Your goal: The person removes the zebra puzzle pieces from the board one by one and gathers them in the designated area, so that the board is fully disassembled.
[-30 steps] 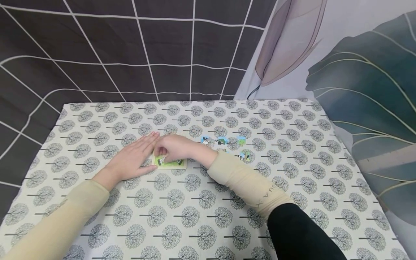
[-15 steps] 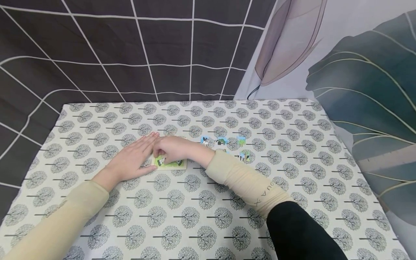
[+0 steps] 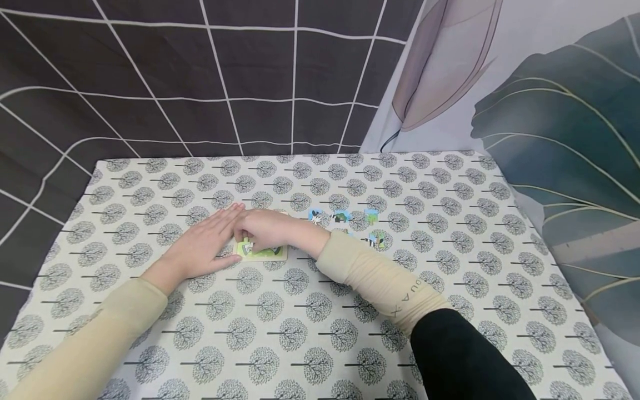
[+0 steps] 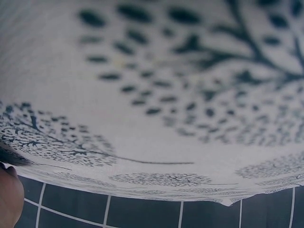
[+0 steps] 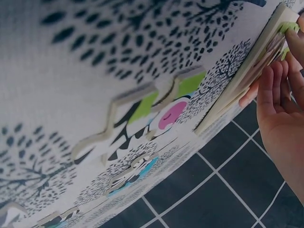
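A jigsaw puzzle board (image 3: 267, 254) with a green picture lies left of the table's middle, largely covered by my right hand (image 3: 267, 225). That hand is curled over the board's left part; in the right wrist view its thumb and fingertips close on a green puzzle piece (image 5: 287, 27) at the board's surface. How far the piece sits in the board is hidden. My left hand (image 3: 202, 244) lies flat, fingers straight, along the board's left edge, its fingertips beside the right hand. The left wrist view holds mostly cloth.
Several loose puzzle pieces lie right of the board, among them a blue one (image 3: 315, 215), a green tree piece (image 3: 371, 216) and one with a pink patch (image 5: 173, 113). A tree-print cloth (image 3: 320, 344) covers the table. A dark checked curtain (image 3: 200, 72) hangs behind.
My right hand and forearm have shifted very slightly left over the board. The left hand, the board and the loose pieces stay where they were.
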Action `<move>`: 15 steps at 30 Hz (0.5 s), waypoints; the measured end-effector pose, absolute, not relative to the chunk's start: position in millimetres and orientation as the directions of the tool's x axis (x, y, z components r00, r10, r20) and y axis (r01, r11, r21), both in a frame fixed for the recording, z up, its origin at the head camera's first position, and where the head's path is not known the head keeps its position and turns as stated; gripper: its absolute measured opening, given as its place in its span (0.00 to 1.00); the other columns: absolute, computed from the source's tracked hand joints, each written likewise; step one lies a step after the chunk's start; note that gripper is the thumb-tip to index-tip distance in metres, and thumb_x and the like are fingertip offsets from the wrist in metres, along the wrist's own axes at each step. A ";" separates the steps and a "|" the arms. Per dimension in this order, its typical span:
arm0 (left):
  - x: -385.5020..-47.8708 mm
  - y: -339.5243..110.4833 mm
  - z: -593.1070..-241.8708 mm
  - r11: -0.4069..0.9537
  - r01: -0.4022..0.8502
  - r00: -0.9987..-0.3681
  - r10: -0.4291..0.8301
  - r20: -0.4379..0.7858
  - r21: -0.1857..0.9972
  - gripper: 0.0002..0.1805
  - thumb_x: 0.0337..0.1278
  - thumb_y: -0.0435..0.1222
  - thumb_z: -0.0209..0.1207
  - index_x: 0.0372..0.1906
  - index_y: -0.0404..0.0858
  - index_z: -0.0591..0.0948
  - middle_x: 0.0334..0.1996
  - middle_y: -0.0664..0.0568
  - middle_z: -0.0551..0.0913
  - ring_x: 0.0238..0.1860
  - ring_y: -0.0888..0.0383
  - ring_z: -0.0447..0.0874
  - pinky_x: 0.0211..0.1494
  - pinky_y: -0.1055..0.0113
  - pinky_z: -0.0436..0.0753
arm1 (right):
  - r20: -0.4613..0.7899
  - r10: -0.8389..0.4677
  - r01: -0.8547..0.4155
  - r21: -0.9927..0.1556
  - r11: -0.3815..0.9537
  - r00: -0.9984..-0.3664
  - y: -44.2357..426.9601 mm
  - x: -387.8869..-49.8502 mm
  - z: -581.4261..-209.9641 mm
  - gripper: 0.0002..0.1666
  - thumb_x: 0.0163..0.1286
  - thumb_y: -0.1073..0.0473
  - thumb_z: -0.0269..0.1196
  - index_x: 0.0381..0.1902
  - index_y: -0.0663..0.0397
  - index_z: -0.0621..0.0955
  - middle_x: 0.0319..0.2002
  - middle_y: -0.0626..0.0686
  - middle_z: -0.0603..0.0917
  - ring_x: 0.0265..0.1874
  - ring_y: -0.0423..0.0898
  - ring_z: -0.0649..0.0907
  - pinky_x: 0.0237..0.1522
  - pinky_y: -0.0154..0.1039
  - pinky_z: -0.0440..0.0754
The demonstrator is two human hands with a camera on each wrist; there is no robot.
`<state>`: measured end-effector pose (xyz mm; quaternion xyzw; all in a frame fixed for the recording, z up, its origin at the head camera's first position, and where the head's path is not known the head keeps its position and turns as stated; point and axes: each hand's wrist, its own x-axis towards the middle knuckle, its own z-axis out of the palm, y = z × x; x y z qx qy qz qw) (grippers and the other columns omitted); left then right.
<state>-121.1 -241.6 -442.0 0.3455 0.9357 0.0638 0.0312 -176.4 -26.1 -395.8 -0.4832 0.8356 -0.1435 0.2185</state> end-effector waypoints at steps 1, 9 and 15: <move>-120.9 -241.5 -441.8 0.752 0.643 -0.759 0.651 -0.013 0.142 0.54 0.73 0.62 0.53 0.85 0.28 0.50 0.87 0.37 0.49 0.87 0.38 0.51 0.89 0.47 0.58 | -0.224 -0.870 -0.747 -0.448 0.491 -0.438 -26.1 -176.0 -395.8 0.19 0.64 0.66 0.75 0.53 0.56 0.86 0.50 0.50 0.86 0.48 0.42 0.82 0.68 0.31 0.79; -120.2 -241.0 -441.1 0.753 0.642 -0.760 0.650 -0.012 0.143 0.53 0.74 0.62 0.52 0.84 0.27 0.51 0.86 0.37 0.50 0.86 0.37 0.51 0.88 0.45 0.58 | -0.188 -0.882 -0.755 -0.460 0.468 -0.433 -23.9 -173.5 -394.4 0.16 0.65 0.68 0.73 0.51 0.56 0.86 0.48 0.50 0.88 0.46 0.42 0.83 0.65 0.32 0.80; -121.1 -241.2 -441.5 0.751 0.645 -0.757 0.653 -0.011 0.145 0.53 0.74 0.61 0.52 0.84 0.27 0.51 0.87 0.37 0.50 0.86 0.38 0.50 0.89 0.46 0.57 | -0.154 -0.879 -0.700 -0.549 0.456 -0.452 -21.0 -175.0 -394.7 0.12 0.72 0.66 0.68 0.52 0.59 0.86 0.49 0.53 0.90 0.46 0.44 0.86 0.56 0.27 0.83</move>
